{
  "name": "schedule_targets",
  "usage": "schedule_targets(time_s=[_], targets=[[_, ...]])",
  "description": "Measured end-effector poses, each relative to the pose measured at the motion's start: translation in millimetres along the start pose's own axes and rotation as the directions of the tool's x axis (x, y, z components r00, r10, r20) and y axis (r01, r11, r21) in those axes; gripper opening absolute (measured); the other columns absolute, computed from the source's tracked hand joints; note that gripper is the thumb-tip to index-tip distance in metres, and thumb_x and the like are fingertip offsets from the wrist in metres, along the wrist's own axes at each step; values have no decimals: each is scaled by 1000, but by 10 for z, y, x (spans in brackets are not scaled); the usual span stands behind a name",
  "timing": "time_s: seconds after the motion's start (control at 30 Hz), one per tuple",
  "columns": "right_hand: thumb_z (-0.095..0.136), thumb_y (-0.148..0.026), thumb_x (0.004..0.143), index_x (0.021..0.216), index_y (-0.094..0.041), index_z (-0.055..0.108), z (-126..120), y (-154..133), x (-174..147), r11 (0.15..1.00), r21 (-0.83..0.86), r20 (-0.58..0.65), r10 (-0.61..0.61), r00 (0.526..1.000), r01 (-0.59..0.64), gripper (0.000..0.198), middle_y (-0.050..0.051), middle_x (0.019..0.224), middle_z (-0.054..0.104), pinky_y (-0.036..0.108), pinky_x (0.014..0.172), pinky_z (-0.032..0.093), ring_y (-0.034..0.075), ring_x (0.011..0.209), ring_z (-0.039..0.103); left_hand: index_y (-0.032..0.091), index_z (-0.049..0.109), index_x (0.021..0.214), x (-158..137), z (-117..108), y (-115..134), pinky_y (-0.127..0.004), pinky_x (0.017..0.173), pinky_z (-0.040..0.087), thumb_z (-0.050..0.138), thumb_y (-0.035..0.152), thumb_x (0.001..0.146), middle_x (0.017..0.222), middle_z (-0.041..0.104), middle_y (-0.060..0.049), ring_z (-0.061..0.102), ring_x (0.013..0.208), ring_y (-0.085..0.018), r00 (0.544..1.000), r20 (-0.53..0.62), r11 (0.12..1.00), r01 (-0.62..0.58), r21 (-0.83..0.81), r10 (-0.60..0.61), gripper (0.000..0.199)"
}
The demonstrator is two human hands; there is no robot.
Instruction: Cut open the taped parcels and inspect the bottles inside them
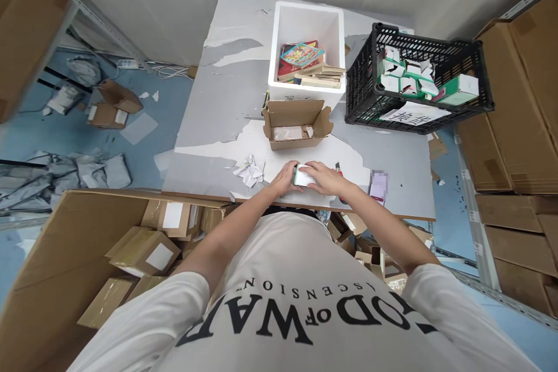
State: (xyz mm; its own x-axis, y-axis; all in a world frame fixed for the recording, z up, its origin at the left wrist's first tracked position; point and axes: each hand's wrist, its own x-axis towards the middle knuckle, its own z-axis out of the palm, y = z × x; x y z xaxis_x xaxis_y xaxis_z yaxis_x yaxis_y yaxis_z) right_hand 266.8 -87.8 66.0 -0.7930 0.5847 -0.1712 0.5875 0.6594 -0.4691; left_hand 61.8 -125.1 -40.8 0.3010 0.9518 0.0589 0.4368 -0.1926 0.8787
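Observation:
Near the table's front edge, a small white and green box [303, 176] is held between my two hands. My left hand [286, 177] grips its left end, while my right hand [323, 179] wraps the right side with fingers over its top. Dark print shows on the white face. Just beyond stands an open brown cardboard carton [293, 143], its flaps up, with a whitish packet and a scrap of paper inside. Crumpled white paper [250, 171] lies left of my hands. A red and black tool [339, 169], partly hidden, lies by my right hand.
Behind the carton stands a white foam box [274, 58] with books in it. A black crate [361, 93] of green and white boxes is at the back right. A blurred phone-like object [379, 185] lies at right. Below left, a large carton [47, 256] holds several parcels.

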Motion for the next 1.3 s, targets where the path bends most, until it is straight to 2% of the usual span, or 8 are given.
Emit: schedule_targets(time_s=[0.23,0.4,0.57,0.77,0.87,0.97,1.1,1.3], targets=[[69,-15,72,135,-13,46,-26,-360,127,948,-314,14,53,998,-46,68,25,136,49,55,95,43,40,113,54,17,40,127,78,-2,-6,-56,104,40,92,41,43,125,48,-17,49,122,-38,1000,-7,1000,-1,14,1,102],[48,-24,89,137,-19,43,-104,-22,230,994,34,-74,110,991,-107,49,14,115,66,41,83,52,28,95,65,16,38,131,70,-10,-78,-56,100,43,90,46,44,124,51,-17,52,119,-37,1000,3,1000,-30,-7,30,105],[42,-37,92,135,-19,39,159,392,326,787,539,-258,493,831,-300,47,8,102,66,35,64,55,18,71,65,18,16,146,-48,-11,-91,-58,102,42,86,52,51,136,43,-22,49,125,-37,994,-21,994,-106,-7,106,123],[44,-26,88,123,-16,54,505,279,181,861,389,-549,502,668,-327,37,17,120,58,47,91,50,26,105,59,24,47,134,-57,-185,100,-56,109,34,84,51,56,148,32,-18,38,135,-39,964,107,955,-257,147,243,90],[41,-13,85,122,-21,58,408,148,-38,982,106,-574,190,797,-158,42,14,128,57,52,107,36,26,125,48,24,54,128,-10,-270,184,-58,109,34,81,50,60,147,36,-18,36,136,-39,946,170,939,-304,160,277,77],[49,-9,78,129,-24,56,247,66,-205,984,-96,-278,-169,945,148,53,10,132,57,53,112,29,24,127,48,21,55,124,25,-329,196,-58,109,35,82,52,58,142,39,-19,37,135,-39,933,199,932,-332,147,301,77],[56,-6,76,134,-27,52,100,8,-216,959,-162,-116,-253,961,233,61,9,138,54,52,112,27,24,129,47,19,53,116,46,-372,141,-56,107,39,86,58,46,131,42,-18,44,128,-39,932,188,940,-329,91,308,86],[50,-8,88,106,-27,64,21,-7,-88,939,-265,-97,-252,963,219,29,7,121,62,45,105,35,22,114,52,21,44,101,65,-355,68,-54,96,48,82,67,43,123,44,-17,49,120,-36,948,143,948,-300,102,285,84]])
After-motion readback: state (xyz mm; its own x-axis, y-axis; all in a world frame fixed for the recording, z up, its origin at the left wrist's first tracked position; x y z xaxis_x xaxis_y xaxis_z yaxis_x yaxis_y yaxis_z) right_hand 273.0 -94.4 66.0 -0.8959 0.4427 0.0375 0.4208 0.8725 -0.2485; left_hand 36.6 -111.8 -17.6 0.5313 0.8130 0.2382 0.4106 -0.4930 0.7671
